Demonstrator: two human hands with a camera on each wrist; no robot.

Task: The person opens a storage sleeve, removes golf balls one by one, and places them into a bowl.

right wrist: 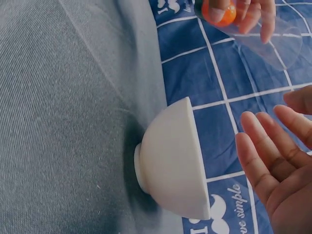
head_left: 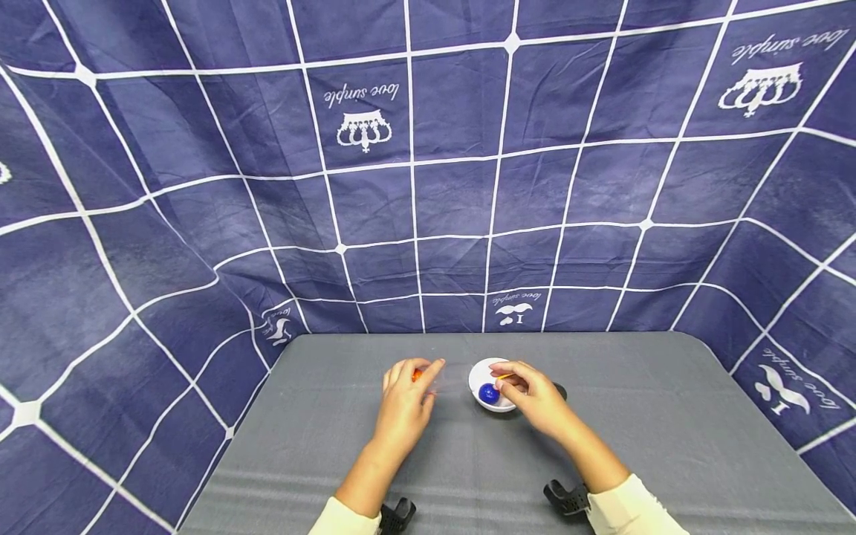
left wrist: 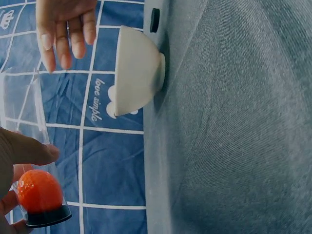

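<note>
My left hand (head_left: 403, 401) grips a clear plastic tube (left wrist: 23, 97) with a black end cap, tilted on its side above the table. An orange ball (left wrist: 40, 191) sits inside the tube, against the cap. The tube's other end points toward a white bowl (right wrist: 170, 161) standing on the table. A blue ball (head_left: 489, 393) lies in the bowl, and a bit of something yellow-orange (head_left: 506, 377) shows beside my right fingers. My right hand (head_left: 535, 400) hovers over the bowl's right side, fingers loosely bent; the right wrist view shows nothing held in it.
Behind my right hand, a flat black piece (left wrist: 155, 20) lies on the grey table (head_left: 321, 446) to the right of the bowl. A blue cloth with white lines (head_left: 455, 200) hangs along the back and both sides. Black straps (head_left: 565, 498) are at my wrists.
</note>
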